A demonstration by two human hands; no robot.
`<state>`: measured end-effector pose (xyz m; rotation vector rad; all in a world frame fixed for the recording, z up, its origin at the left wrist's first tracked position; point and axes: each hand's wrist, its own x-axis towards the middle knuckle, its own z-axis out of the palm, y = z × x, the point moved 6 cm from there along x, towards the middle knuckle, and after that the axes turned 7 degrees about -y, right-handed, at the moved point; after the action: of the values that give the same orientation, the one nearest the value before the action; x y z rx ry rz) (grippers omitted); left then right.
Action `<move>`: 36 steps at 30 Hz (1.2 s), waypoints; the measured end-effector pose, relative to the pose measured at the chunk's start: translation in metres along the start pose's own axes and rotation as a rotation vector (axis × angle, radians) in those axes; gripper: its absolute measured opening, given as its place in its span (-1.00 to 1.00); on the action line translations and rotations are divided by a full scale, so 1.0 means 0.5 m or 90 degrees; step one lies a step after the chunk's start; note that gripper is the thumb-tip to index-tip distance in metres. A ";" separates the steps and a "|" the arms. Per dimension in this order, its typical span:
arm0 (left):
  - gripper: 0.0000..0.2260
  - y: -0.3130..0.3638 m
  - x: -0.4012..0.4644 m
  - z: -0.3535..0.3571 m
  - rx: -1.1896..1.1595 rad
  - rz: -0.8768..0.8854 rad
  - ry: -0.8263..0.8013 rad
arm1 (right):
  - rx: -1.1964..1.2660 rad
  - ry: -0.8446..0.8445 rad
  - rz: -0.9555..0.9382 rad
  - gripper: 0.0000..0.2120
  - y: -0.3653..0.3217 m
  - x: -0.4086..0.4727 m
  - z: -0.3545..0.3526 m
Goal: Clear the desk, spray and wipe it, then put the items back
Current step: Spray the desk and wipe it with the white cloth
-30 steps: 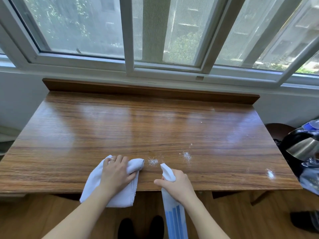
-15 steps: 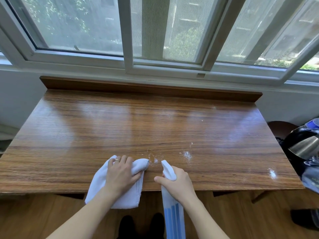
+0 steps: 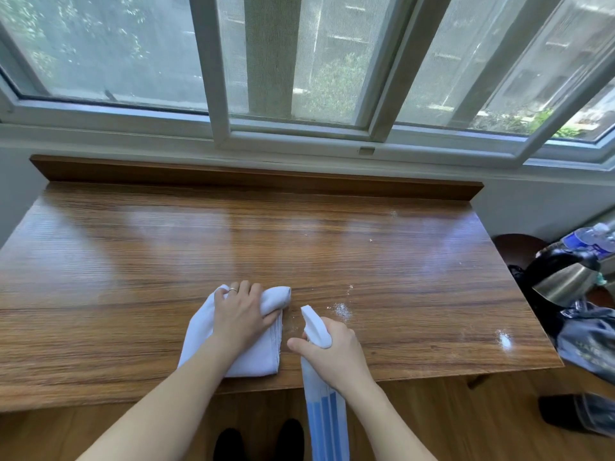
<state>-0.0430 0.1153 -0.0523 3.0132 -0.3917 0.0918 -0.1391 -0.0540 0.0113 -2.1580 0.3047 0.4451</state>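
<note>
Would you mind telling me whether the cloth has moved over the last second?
Yes. The cloth under the left hand slid right along the desk, over a foam patch, towards the remaining foam.

Left hand (image 3: 240,314) pressing white cloth (image 3: 233,347) on desk (image 3: 133,261) — right hand (image 3: 336,354) gripping spray bottle (image 3: 324,410)

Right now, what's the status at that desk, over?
Left hand pressing white cloth on desk. Right hand gripping spray bottle, nozzle toward foam patch. Second patch near right edge. Nothing in the way.
</note>
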 end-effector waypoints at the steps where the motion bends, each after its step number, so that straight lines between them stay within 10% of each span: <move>1: -0.50 0.000 0.010 0.000 0.002 0.000 -0.013 | 0.005 0.003 0.001 -0.59 -0.001 0.002 -0.003; 22: -0.59 0.040 -0.039 0.026 0.022 0.162 0.005 | 0.046 0.001 -0.012 -0.76 -0.014 0.040 -0.035; 36: -0.54 0.025 0.019 -0.016 0.009 0.041 0.009 | 0.025 0.016 -0.018 -0.62 -0.007 0.049 -0.042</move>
<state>-0.0375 0.1018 -0.0424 3.0119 -0.4897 0.1224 -0.1111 -0.0705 0.0151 -2.1288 0.2946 0.3930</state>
